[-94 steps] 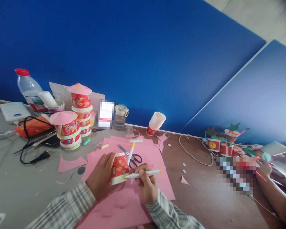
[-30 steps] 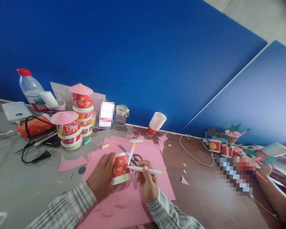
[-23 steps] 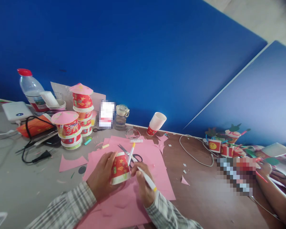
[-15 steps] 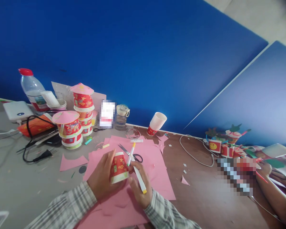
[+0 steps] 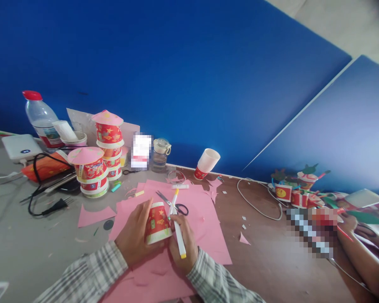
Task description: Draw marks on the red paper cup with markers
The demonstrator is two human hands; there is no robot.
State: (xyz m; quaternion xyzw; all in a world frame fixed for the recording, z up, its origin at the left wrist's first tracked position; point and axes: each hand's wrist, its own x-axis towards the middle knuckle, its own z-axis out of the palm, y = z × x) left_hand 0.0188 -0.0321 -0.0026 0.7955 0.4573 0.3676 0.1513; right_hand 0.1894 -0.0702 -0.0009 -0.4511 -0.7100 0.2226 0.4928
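Note:
My left hand (image 5: 139, 231) is wrapped round the side of a red printed paper cup (image 5: 158, 221), which is upside down with its pale rim low and slightly tilted. My right hand (image 5: 183, 240) is closed on a white marker (image 5: 180, 239) with a yellow end pointing down towards me. Its upper end is close to the cup's right side; I cannot tell whether it touches. Just beyond my fingers is another white marker (image 5: 174, 198) with a yellow end, by the black-handled scissors (image 5: 180, 209). Beneath are pink paper sheets (image 5: 205, 235).
Red cup towers with pink paper roofs (image 5: 86, 155) stand at left, near a bottle (image 5: 41, 120) and a black plug cable (image 5: 55, 206). Stacked cups (image 5: 207, 163) and a lidded jar (image 5: 161, 155) are at the back. Another person's hand (image 5: 349, 223) is at right.
The marker in my right hand has swung, its lower yellow end moving left and more upright. My right hand has shifted slightly left. The cup stays in my left hand.

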